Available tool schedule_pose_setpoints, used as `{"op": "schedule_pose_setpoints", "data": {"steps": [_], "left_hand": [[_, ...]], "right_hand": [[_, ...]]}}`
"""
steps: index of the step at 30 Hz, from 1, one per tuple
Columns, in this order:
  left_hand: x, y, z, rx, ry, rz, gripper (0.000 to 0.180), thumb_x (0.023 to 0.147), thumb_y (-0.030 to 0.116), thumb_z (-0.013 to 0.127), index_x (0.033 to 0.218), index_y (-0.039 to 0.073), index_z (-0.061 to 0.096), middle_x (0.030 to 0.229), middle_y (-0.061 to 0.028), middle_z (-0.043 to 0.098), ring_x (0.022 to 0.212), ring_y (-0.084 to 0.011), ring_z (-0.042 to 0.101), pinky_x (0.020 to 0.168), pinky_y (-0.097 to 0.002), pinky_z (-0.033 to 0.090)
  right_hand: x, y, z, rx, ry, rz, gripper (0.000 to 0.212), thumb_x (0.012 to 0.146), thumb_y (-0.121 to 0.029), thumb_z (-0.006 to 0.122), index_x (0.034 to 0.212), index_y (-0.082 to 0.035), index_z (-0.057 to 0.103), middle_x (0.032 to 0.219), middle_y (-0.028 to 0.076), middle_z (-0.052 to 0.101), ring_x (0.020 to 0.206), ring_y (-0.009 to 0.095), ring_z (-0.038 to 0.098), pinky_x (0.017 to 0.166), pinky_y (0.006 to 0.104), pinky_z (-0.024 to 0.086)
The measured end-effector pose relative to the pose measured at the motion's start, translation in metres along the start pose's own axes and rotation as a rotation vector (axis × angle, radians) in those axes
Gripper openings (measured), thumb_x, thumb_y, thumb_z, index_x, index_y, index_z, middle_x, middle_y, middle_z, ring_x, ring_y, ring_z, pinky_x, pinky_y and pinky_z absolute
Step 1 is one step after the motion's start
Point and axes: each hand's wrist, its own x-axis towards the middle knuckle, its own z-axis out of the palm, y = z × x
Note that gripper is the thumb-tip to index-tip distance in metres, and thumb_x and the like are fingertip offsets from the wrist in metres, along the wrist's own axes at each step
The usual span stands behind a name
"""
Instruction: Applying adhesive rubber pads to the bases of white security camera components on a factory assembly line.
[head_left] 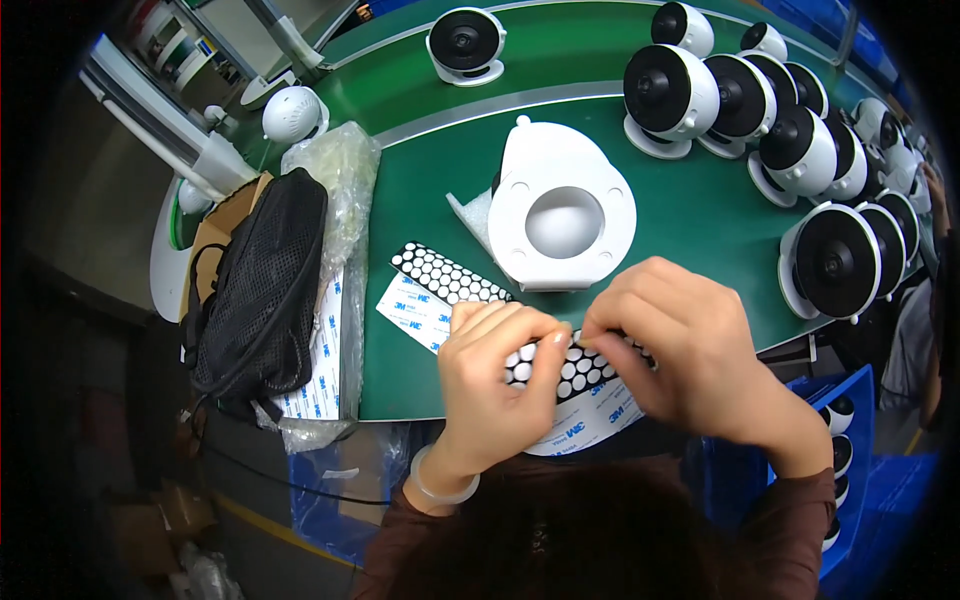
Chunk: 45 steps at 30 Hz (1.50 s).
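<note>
My left hand is closed on a strip of white round stickers on a black sheet, held at the table's front edge. My right hand has its thumb and fingers pinched together at the strip's upper edge, close to my left thumb. Whether a single sticker is between those fingertips is hidden. Beneath the strip shows white backing paper with blue print. Another dotted strip lies on the table by my left hand, over more printed paper. Just beyond my hands rests a white camera housing, its round base opening facing up.
Several white cameras with black round fronts stand at the right, and one sits on the far green strip. At the left are a black mesh bag and clear plastic wrap. A blue bin holds more cameras at lower right.
</note>
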Motion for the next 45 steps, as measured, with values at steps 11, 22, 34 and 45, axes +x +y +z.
{"op": "schedule_pose_setpoints", "data": {"steps": [11,22,34,45], "left_hand": [[0.004,-0.016,0.006,-0.098,0.181,-0.026,0.004,0.076,0.001,0.058,0.076,-0.003,0.058,0.090,-0.0128,0.059,0.075,-0.0223,0.054,0.068,-0.0303,0.042],[0.004,-0.021,0.005,-0.154,0.195,-0.071,0.003,0.077,0.002,0.056,0.076,-0.001,0.056,0.081,-0.0099,0.059,0.072,-0.0246,0.053,0.067,-0.0307,0.041],[0.001,-0.019,-0.001,-0.153,0.187,-0.112,0.004,0.077,0.003,0.058,0.075,-0.001,0.057,0.081,-0.0111,0.059,0.073,-0.0252,0.053,0.068,-0.0308,0.041],[-0.003,0.006,-0.018,0.028,-0.030,0.049,0.010,0.067,0.001,0.066,0.075,0.005,0.063,0.076,-0.0036,0.059,0.061,-0.0174,0.045,0.064,-0.0265,0.032]], "right_hand": [[0.031,0.001,0.028,0.232,0.174,0.301,0.009,0.075,-0.002,0.064,0.081,0.004,0.062,0.072,0.009,0.064,0.064,0.013,0.061,0.061,0.0224,0.048],[0.028,0.002,0.028,0.290,0.196,0.288,0.009,0.074,-0.002,0.064,0.079,0.005,0.062,0.071,0.007,0.063,0.064,0.010,0.060,0.064,0.0206,0.047],[0.035,-0.001,0.027,0.309,0.208,0.322,0.009,0.074,0.001,0.064,0.082,0.003,0.060,0.073,0.008,0.063,0.066,0.011,0.060,0.063,0.0206,0.047],[-0.015,-0.003,-0.009,0.308,0.021,0.289,0.014,0.064,0.005,0.062,0.078,0.001,0.063,0.069,0.008,0.063,0.060,0.019,0.056,0.056,0.0254,0.042]]}}
